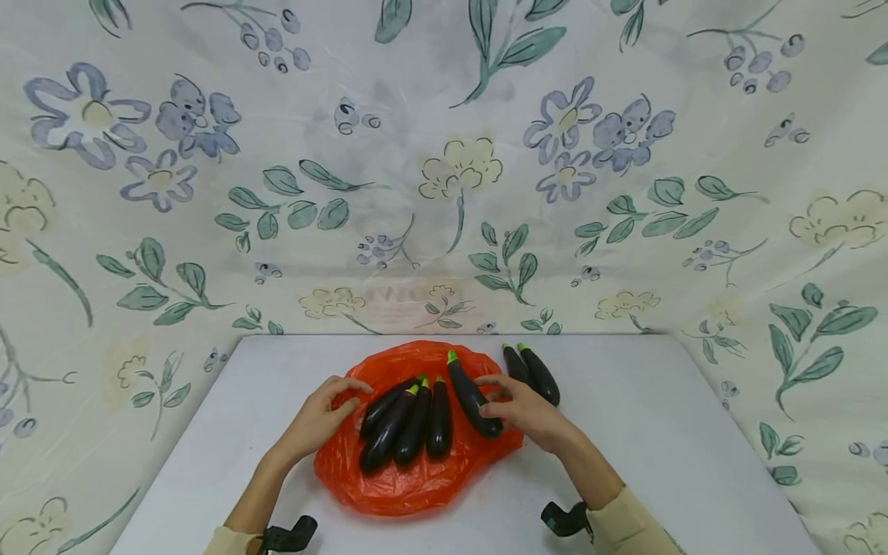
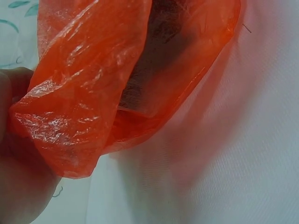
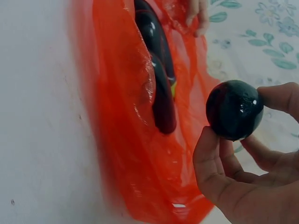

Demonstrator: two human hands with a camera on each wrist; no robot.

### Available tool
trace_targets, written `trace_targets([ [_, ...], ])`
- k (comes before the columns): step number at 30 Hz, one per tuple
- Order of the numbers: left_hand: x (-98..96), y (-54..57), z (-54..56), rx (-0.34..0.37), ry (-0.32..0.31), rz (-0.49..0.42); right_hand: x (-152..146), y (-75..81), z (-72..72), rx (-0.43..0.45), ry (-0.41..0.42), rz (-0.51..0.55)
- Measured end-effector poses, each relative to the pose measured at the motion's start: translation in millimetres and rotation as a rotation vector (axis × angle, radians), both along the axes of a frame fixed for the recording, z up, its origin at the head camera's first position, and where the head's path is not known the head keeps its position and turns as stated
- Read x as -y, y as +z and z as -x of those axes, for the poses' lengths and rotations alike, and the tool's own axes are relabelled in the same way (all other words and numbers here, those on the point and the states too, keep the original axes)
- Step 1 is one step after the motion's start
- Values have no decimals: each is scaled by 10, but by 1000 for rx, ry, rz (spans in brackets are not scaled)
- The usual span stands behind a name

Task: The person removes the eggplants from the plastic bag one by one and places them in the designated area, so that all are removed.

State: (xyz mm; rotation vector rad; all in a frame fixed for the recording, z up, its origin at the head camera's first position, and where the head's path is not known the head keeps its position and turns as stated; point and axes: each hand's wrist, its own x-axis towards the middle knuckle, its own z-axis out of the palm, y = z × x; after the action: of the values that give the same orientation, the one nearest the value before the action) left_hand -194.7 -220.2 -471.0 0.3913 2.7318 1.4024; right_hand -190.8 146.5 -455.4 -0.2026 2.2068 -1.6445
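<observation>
My right hand (image 1: 515, 405) grips a dark, glossy eggplant (image 1: 466, 389) near its rounded end, the green stem tip pointing away. In the right wrist view, the thumb and fingers surround that eggplant's round end (image 3: 235, 110). Several more eggplants (image 1: 411, 428) lie side by side in the spread red plastic bag (image 1: 402, 497), stems toward the back. At the bag's left side, my left hand (image 1: 321, 416) holds the edge, thumb and fingers on either side of the plastic. The left wrist view shows the crinkled bag edge (image 2: 70, 135) against the hand (image 2: 23, 186).
Two more eggplants (image 1: 543, 375) lie on the white table (image 1: 624, 401) to the right of the bag, close by my right hand. A floral-patterned cloth (image 1: 444, 231) rises behind the table's back edge and along both sides.
</observation>
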Motion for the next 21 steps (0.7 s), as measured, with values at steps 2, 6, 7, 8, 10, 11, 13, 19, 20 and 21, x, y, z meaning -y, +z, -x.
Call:
trace_targets([
  [2, -5, -3, 4, 0, -1, 2, -26, 13, 2, -3, -13, 2],
  [6, -15, -8, 12, 0, -4, 3, -82, 44, 12, 4, -33, 30],
  [7, -14, -8, 12, 0, -4, 4, -96, 50, 16, 4, -35, 37],
  [8, -14, -7, 12, 0, -4, 5, -111, 56, 21, 6, -36, 46],
  [10, -12, -8, 10, -2, -5, 7, -145, 60, 28, 9, -41, 63],
  [11, -11, -9, 9, -3, -6, 8, -164, 62, 32, 9, -43, 72],
  [13, -9, -11, 8, -5, -7, 8, -198, 67, 33, 2, -45, 84],
  [19, -9, -10, 14, -7, -7, 8, -285, 36, 73, -3, -68, 92],
  [20, -10, -9, 16, -7, -6, 11, -300, 24, 84, -3, -71, 94],
  [21, -11, -6, 17, -7, -5, 13, -314, 15, 94, -5, -75, 94],
])
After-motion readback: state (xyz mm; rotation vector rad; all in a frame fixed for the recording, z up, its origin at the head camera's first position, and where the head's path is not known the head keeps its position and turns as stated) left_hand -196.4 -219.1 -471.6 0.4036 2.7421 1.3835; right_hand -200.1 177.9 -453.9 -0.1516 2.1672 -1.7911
